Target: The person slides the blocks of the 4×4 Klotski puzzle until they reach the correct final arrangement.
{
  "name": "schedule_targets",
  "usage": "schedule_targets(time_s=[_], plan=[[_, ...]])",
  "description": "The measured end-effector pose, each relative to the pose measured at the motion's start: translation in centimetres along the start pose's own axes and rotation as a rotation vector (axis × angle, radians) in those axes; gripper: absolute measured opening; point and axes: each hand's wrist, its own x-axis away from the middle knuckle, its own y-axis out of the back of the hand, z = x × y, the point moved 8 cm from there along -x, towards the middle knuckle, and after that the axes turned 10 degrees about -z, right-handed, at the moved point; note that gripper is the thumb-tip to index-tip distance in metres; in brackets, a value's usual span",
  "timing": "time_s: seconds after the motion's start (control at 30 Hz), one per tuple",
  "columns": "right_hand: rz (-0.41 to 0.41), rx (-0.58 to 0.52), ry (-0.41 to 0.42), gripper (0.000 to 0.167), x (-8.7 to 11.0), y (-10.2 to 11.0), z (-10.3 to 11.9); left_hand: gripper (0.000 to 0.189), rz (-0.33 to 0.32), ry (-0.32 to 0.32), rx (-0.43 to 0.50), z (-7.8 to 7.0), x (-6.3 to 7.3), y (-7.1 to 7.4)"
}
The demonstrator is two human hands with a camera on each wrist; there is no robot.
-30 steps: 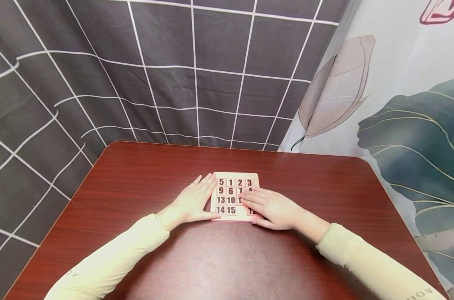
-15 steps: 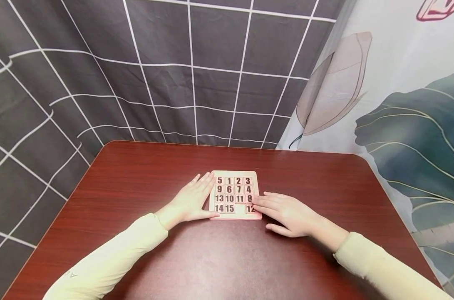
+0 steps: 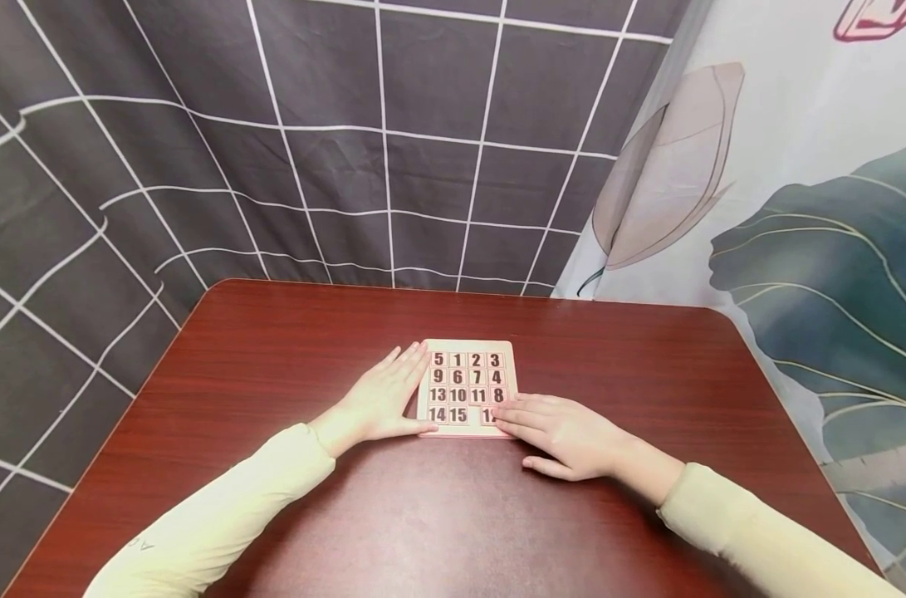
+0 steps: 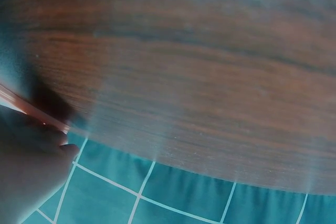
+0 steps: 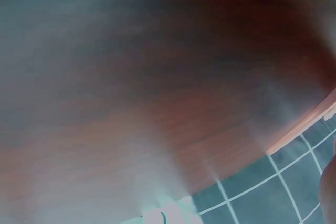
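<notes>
A wooden number sliding puzzle (image 3: 467, 345) lies flat on the table, its square tiles printed with black numbers. My left hand (image 3: 384, 400) rests along its left edge, fingers straight, thumb at the lower left corner. With straight fingers, my right hand (image 3: 572, 433) touches the 12 tile (image 3: 487, 415) in the bottom row and partly covers it. That tile sits between two slots, and a narrow gap separates it from the 15 tile (image 3: 458, 414). Both wrist views catch only a strip of the puzzle's edge (image 4: 32, 112) and a dark bit of hand.
The reddish-brown wooden table (image 3: 310, 332) reaches back to a grey curtain (image 3: 333, 166) with white grid lines. On the right hangs a white curtain (image 3: 662, 274) with a leaf print.
My right hand drew back right from the puzzle's middle, uncovering the 11, 4 and 8 tiles. It then moved slightly left with the 12 tile, narrowing the gap. My left hand stayed put.
</notes>
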Motion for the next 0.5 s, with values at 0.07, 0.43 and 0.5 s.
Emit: schedule_targets(time_s=[0.07,0.43,0.5], plan=[[0.014,-0.004,0.001,0.059,-0.4,-0.4,0.1,0.115,0.002,0.001,0.004,0.1,0.0,0.0],[-0.002,-0.026,-0.012,0.061,-1.6,-0.2,-0.3,0.113,0.001,0.005,0.034,0.0,-0.1,0.1],[-0.010,-0.032,-0.037,0.062,-1.5,0.0,-0.9,0.113,0.001,0.005,0.029,0.0,-0.1,0.1]])
